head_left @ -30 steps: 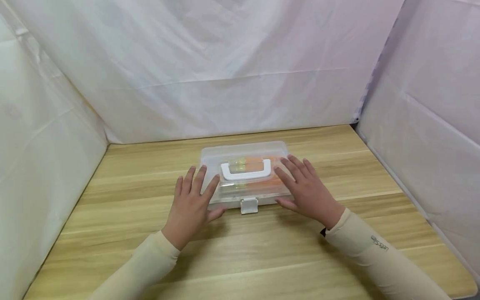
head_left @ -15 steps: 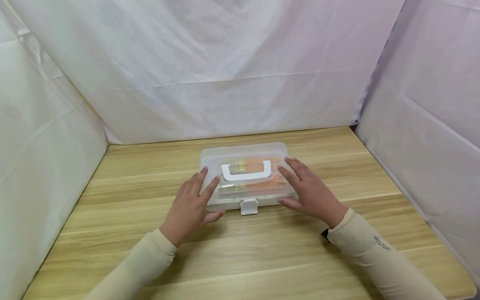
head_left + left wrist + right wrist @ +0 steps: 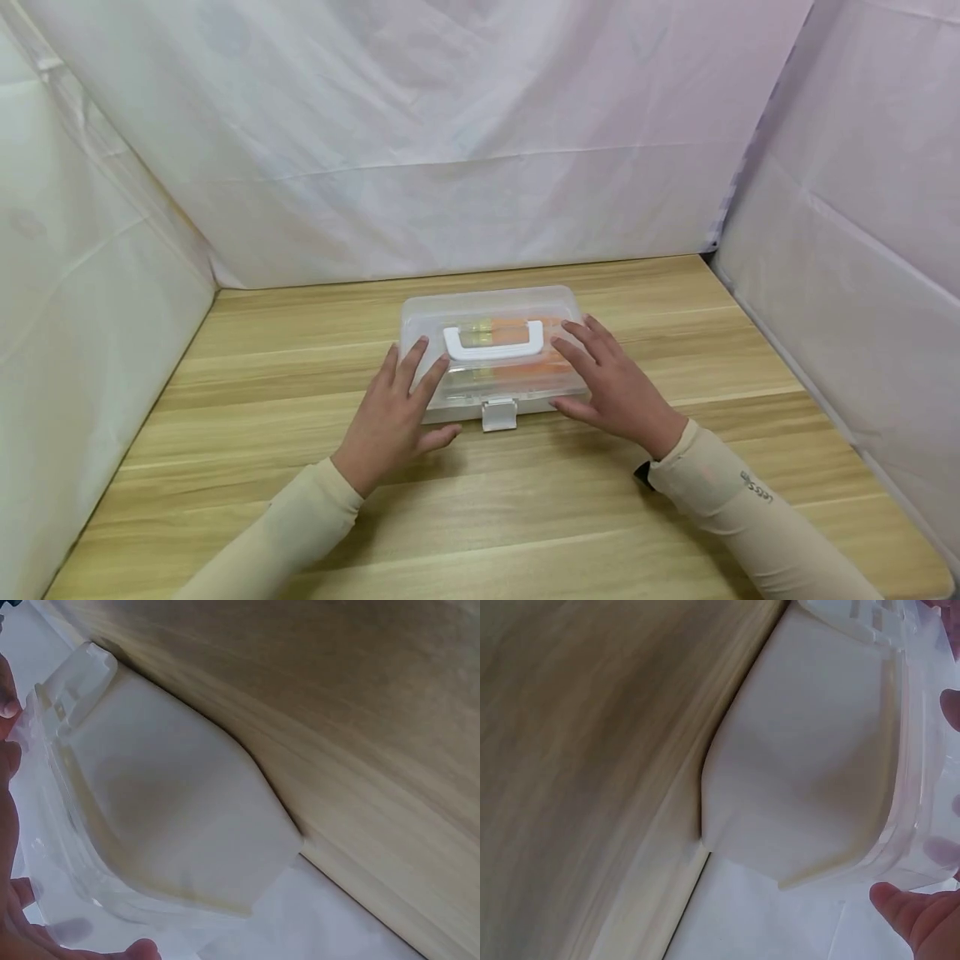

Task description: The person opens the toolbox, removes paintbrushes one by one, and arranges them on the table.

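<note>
Both grips (image 3: 390, 417) (image 3: 622, 387) flank a rounded box (image 3: 491, 377) (translucent plastic)

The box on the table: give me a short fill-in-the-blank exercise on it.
1. The box stands on a table, and its handle is colored ____.
2. Seen through the clear lid, the contents are colored yellowish and ____.
3. In the head view, the left hand is at the box's ____ end.
Missing words: white; orange; left.

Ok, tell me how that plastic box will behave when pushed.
The box looks like smooth, moulded plastic, so it is probably stiff and a bit slippery. Sitting low and wide on the table, it should slide rather than tip. The orange things inside may shift.
</note>
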The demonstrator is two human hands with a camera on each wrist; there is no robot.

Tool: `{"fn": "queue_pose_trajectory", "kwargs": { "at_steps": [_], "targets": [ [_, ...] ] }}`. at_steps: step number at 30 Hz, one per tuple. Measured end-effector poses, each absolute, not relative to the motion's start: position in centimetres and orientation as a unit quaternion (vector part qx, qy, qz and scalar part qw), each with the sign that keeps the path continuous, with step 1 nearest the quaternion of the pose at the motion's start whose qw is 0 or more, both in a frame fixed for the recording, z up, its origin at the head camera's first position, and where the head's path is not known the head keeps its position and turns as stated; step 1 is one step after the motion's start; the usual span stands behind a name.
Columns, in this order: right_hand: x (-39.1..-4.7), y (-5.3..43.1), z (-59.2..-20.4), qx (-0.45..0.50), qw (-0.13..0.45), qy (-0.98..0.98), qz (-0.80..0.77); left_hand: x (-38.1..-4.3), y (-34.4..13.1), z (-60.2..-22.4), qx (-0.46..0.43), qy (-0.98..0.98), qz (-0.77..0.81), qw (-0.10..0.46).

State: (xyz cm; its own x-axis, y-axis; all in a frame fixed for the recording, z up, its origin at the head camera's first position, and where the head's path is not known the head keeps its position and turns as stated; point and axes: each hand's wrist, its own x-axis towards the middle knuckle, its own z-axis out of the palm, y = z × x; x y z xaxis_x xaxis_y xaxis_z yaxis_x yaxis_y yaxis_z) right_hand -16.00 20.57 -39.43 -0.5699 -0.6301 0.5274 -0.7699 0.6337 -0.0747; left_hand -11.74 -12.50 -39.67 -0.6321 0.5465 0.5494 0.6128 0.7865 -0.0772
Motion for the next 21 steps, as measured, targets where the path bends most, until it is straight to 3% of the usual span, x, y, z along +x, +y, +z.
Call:
{"fn": "queue_pose_trajectory", "kwargs": {
  "at_steps": [12, 21],
  "targets": [
    [-16.7, 20.1, -38.2, 0.428, 0.274, -0.848, 0.151, -13.0, -12.6, -38.2, -0.328, -0.893, -0.072, 0.299],
    [-17.0, 19.7, -37.0, 0.423, 0.298, -0.844, 0.145, -13.3, -12.7, -36.4, -0.307, -0.904, -0.100, 0.281]
  ]
}}
